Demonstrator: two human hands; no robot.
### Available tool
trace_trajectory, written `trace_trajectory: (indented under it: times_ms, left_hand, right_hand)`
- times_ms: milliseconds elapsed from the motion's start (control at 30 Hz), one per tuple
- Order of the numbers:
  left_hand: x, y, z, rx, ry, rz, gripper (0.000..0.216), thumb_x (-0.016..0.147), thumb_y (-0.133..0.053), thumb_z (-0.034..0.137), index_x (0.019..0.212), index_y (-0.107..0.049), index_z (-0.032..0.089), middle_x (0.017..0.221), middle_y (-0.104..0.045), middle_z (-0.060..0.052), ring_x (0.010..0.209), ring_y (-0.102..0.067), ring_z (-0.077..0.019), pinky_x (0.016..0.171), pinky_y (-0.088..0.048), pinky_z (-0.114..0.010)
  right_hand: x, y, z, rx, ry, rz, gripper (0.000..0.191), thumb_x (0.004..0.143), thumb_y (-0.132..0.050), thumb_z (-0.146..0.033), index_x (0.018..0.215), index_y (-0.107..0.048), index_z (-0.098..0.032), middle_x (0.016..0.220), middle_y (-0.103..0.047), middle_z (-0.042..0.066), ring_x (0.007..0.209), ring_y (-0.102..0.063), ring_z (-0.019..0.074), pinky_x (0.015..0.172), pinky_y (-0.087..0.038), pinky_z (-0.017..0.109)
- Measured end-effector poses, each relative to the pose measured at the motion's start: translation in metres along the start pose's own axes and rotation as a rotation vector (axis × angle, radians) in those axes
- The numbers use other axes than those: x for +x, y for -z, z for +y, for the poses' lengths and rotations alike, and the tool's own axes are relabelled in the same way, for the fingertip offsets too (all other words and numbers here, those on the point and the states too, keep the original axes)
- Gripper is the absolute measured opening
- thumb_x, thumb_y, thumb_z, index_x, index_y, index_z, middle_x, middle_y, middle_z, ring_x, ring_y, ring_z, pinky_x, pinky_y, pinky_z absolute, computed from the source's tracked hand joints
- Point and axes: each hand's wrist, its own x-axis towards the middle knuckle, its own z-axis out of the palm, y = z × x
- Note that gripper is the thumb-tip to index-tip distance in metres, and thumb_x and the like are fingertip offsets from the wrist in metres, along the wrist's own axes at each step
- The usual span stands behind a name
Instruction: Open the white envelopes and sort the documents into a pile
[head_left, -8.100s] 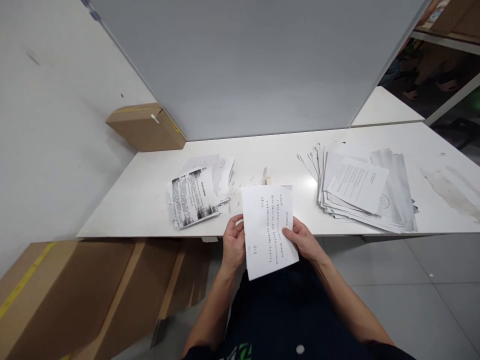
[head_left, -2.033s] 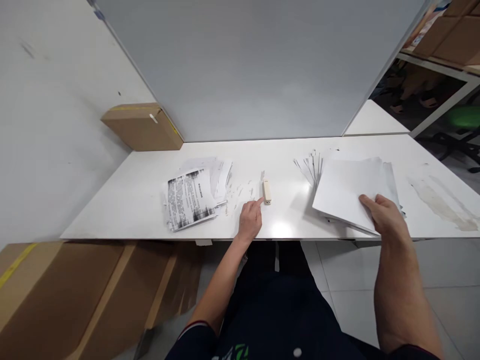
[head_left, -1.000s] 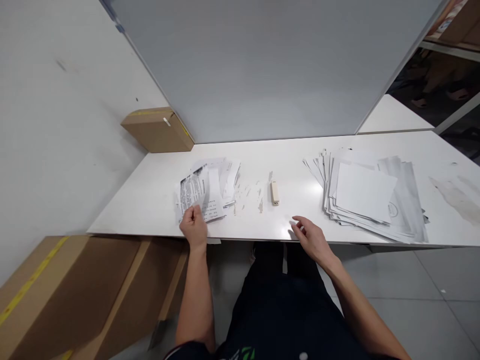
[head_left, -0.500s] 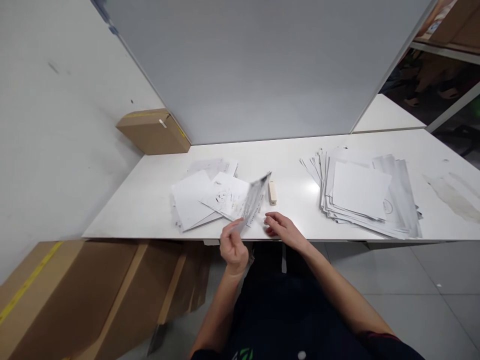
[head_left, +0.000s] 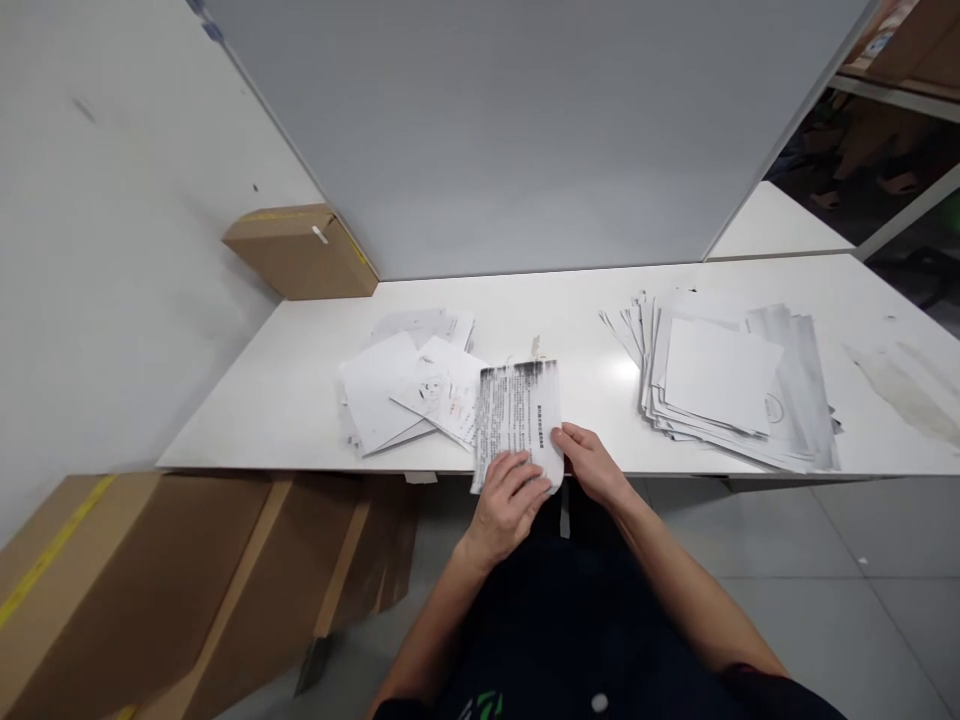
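A printed sheet (head_left: pixel 517 412) with a dark smeared top edge lies at the front edge of the white table (head_left: pixel 285 380). My left hand (head_left: pixel 506 500) rests on its lower end with the fingers laid over the paper. My right hand (head_left: pixel 592 462) grips the sheet's lower right corner. A loose pile of small sheets (head_left: pixel 409 390) sits just left of it. A larger fanned stack of papers (head_left: pixel 739 385) lies to the right. The small cream stapler is mostly hidden behind the sheet's top edge.
A grey partition board (head_left: pixel 525 130) stands along the back of the table. A cardboard box (head_left: pixel 300 252) sits at the back left corner. Large cardboard boxes (head_left: pixel 150 580) stand on the floor under the table's left side. Shelving shows at the far right.
My left hand took the smeared printed sheet off the left pile and brought it to the table's front middle. My right hand came in and took its right corner. Blank and drawn sheets now top the left pile.
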Motion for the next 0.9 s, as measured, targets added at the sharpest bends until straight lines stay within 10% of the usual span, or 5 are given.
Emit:
trace_trajectory:
  times_ms: [267, 433, 700, 900]
  left_hand:
    - [0.01, -0.002, -0.018, -0.28, 0.706, 0.444, 0.037, 0.083, -0.054, 0.031, 0.118, -0.052, 0.02, 0.112, -0.055, -0.011, 0.103, -0.054, -0.0199, 0.09, -0.044, -0.038]
    - [0.019, -0.002, -0.024, -0.825, 1.106, 0.406, 0.061, 0.075, -0.063, 0.038, 0.129, -0.042, 0.019, 0.116, -0.054, -0.011, 0.102, -0.055, -0.0167, 0.088, -0.043, -0.03]
    - [0.03, -0.001, -0.019, -1.268, 1.278, 0.528, 0.045, 0.061, -0.076, 0.019, 0.103, -0.062, 0.019, 0.092, -0.063, -0.004, 0.086, -0.059, -0.0108, 0.079, -0.045, -0.023]
    - [0.031, -0.003, -0.016, -1.088, 1.161, 0.535, 0.028, 0.057, -0.078, 0.029, 0.079, -0.067, 0.014, 0.074, -0.064, -0.002, 0.071, -0.059, -0.0113, 0.07, -0.048, -0.024]
  right_hand:
    - [-0.012, 0.035, 0.004, -0.237, 0.13, 0.194, 0.036, 0.077, -0.053, -0.052, 0.065, -0.05, -0.018, 0.055, -0.04, -0.004, 0.049, -0.032, 0.0088, 0.046, -0.028, 0.022]
    - [-0.025, 0.036, -0.005, -0.324, 0.163, 0.215, 0.035, 0.076, -0.057, -0.048, 0.062, -0.048, -0.018, 0.055, -0.037, -0.004, 0.05, -0.03, 0.0087, 0.046, -0.025, 0.022]
    - [-0.032, 0.043, -0.017, -0.444, 0.207, 0.259, 0.043, 0.074, -0.061, -0.044, 0.056, -0.03, -0.02, 0.055, -0.023, -0.006, 0.052, -0.023, 0.0082, 0.047, -0.02, 0.023]
    - [-0.03, 0.05, -0.013, -0.613, 0.253, 0.345, 0.047, 0.076, -0.057, -0.046, 0.056, -0.023, -0.021, 0.056, -0.019, -0.005, 0.053, -0.021, 0.0087, 0.048, -0.017, 0.024]
